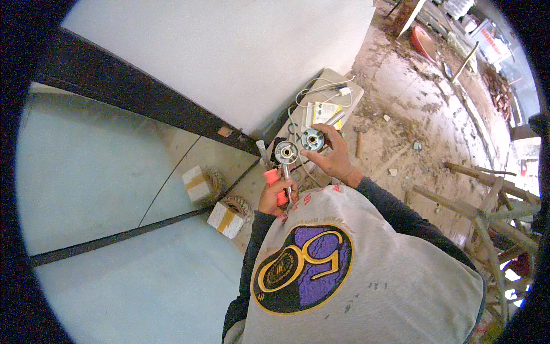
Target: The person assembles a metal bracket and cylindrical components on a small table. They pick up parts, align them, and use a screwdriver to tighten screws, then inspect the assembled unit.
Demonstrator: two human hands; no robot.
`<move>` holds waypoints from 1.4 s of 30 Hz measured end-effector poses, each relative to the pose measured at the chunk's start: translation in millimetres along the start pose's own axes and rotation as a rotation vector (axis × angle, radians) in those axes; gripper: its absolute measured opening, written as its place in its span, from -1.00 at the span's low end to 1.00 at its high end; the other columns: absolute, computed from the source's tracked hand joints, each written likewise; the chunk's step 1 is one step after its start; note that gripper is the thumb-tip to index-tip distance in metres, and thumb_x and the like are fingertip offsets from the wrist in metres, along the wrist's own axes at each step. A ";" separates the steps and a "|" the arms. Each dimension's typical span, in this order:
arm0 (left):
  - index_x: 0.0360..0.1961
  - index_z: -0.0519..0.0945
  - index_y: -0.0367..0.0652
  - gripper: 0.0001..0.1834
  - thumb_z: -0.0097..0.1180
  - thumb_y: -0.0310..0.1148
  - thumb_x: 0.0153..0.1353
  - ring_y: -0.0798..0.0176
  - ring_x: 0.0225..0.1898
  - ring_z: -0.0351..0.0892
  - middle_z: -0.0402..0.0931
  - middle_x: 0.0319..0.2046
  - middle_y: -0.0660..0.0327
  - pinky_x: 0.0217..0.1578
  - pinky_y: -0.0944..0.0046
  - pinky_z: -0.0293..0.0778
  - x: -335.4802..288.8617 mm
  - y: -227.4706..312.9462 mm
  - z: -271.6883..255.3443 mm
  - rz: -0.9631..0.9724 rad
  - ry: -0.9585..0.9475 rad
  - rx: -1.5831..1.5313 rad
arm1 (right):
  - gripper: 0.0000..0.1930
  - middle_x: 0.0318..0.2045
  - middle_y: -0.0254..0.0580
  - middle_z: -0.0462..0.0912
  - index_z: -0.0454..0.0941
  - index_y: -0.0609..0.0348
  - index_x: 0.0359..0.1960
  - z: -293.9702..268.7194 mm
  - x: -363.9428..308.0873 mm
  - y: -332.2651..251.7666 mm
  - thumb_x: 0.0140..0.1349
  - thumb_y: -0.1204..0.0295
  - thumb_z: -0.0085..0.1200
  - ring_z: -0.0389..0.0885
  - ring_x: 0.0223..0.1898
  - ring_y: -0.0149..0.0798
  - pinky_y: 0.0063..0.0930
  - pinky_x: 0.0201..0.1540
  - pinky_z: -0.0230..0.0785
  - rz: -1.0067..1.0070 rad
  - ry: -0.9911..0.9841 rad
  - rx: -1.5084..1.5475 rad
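My left hand (274, 199) is closed round the silver lever of a door handle (286, 152); its round rose faces up with the inner fittings showing. An orange, grip-shaped piece (271, 176) shows beside the same fingers, and I cannot tell whether they hold it too. In my right hand (337, 159) is a second door handle (312, 139), pinched at its round rose, with the silver lever pointing away to the upper right. The two roses are side by side, close together, above the near end of a narrow bench (354, 94).
On the bench are a white cable with a plug (344, 91) and a yellow-and-white packet (325, 112). A white block with brown tape (226, 220) stands left beside a dark-framed glass panel (103, 172). Wooden poles (447, 202) and a red basin (423, 43) are right.
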State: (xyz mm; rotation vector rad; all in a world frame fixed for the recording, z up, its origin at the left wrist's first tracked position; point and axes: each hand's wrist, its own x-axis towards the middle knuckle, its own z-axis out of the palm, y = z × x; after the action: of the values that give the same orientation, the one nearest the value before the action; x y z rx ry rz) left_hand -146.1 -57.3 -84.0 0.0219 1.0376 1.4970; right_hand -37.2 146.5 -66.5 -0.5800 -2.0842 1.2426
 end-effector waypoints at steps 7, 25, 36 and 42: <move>0.08 0.43 -0.08 -0.61 0.16 -0.41 0.22 0.27 -0.54 0.53 0.54 -0.44 0.21 -0.51 0.26 0.48 8.1 1.4 -7.1 -0.057 0.025 -0.053 | -0.32 0.10 -0.04 0.58 0.48 0.12 0.17 -5.4 8.4 -9.0 0.01 0.19 0.47 0.58 0.11 -0.07 -0.25 0.17 0.43 0.062 -0.094 0.005; -0.04 0.44 -0.06 -0.69 0.18 -0.41 0.21 0.27 -0.52 0.54 0.56 -0.42 0.19 -0.50 0.26 0.48 21.9 8.8 -9.2 -0.054 0.083 -0.036 | -0.30 0.11 -0.06 0.57 0.47 0.15 0.17 -3.5 25.6 -8.0 -0.01 0.20 0.48 0.58 0.10 -0.10 -0.28 0.13 0.45 0.115 -0.143 0.030; -0.01 0.45 -0.11 -0.67 0.19 -0.38 0.20 0.28 -0.55 0.53 0.54 -0.44 0.20 -0.51 0.27 0.46 23.4 14.1 -5.2 -0.014 0.057 -0.008 | -0.31 0.10 -0.08 0.56 0.47 0.13 0.18 -4.2 29.5 -5.4 0.02 0.19 0.47 0.60 0.07 -0.12 -0.31 0.09 0.48 0.116 -0.152 0.024; -0.04 0.45 -0.09 -0.70 0.19 -0.38 0.21 0.28 -0.55 0.54 0.55 -0.44 0.20 -0.53 0.28 0.46 25.3 13.1 -6.8 -0.047 0.067 -0.021 | -0.29 -0.03 -0.20 0.60 0.47 0.09 0.17 -1.0 30.1 -4.0 -0.04 0.23 0.50 0.61 -0.12 -0.29 -0.38 -0.10 0.48 0.005 -0.073 0.033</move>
State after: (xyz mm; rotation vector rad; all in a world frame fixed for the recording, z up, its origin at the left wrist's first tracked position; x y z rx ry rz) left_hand -166.5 -38.7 -93.8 -0.0678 1.0690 1.4743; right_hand -57.8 164.8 -53.8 -0.5322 -2.1184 1.3165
